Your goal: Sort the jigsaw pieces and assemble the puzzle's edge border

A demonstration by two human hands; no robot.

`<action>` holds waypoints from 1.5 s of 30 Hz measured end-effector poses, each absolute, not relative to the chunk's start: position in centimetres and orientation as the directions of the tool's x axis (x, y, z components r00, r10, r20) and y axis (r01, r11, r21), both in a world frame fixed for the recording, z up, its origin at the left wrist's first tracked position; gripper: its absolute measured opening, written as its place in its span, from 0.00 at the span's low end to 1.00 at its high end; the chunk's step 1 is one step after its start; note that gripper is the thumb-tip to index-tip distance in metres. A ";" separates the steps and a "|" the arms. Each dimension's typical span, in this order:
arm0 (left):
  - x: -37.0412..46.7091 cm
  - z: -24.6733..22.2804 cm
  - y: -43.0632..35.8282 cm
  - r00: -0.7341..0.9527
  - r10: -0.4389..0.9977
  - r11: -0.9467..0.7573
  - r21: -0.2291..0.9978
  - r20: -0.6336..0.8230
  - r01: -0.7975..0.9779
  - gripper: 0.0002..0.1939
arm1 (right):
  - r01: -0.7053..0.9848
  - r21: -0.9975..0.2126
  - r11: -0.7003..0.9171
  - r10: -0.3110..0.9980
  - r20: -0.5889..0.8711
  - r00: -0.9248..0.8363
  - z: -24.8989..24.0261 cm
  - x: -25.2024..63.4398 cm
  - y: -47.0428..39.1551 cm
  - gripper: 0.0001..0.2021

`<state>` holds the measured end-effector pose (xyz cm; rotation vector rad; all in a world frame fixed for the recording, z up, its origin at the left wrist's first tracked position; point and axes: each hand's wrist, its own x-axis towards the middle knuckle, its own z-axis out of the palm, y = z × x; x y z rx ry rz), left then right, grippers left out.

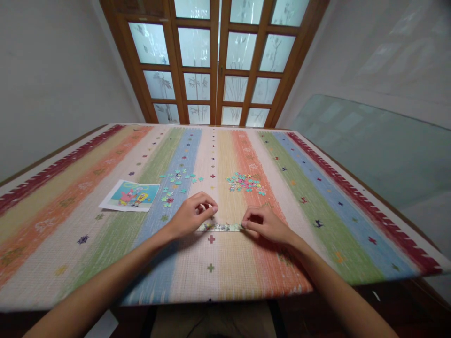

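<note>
A narrow strip of joined puzzle pieces (222, 227) lies on the striped cloth in front of me. My left hand (194, 213) is over its left end, thumb and forefinger brought close together; whether anything is between them is too small to tell. At the strip's right end, my right hand (265, 223) has its fingertips pinched at the last piece. Beyond my right hand lies a heap of loose teal and pink pieces (246, 182). More loose teal pieces (178, 177) are scattered beyond my left hand.
A printed picture (132, 195) of cartoon figures rests left of the scattered pieces. The striped cloth (197, 277) covers the large table. Wooden doors with glass panes (193, 47) stand behind it, and a pale glass panel (380, 155) leans at the right wall.
</note>
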<state>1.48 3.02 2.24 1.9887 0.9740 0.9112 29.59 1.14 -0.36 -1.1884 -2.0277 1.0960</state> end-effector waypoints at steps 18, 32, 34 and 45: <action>-4.4 -0.7 2.5 0.616 0.678 -0.726 0.500 0.401 0.473 0.07 | 0.577 -0.751 0.322 0.888 0.027 -0.459 -0.3 29.3 0.9 0.03; -4.3 -0.8 2.3 0.649 0.644 -0.755 0.478 0.405 0.450 0.05 | 0.582 -0.737 0.344 0.884 0.046 -0.464 -0.2 29.4 1.0 0.03; -4.4 -0.8 2.3 0.655 0.637 -0.759 0.478 0.407 0.442 0.06 | 0.578 -0.734 0.357 0.877 0.050 -0.478 -0.2 29.5 1.0 0.03; -4.3 -0.6 2.0 0.656 0.649 -0.743 0.507 0.386 0.436 0.05 | 0.576 -0.731 0.365 0.868 0.044 -0.495 0.1 29.4 1.0 0.03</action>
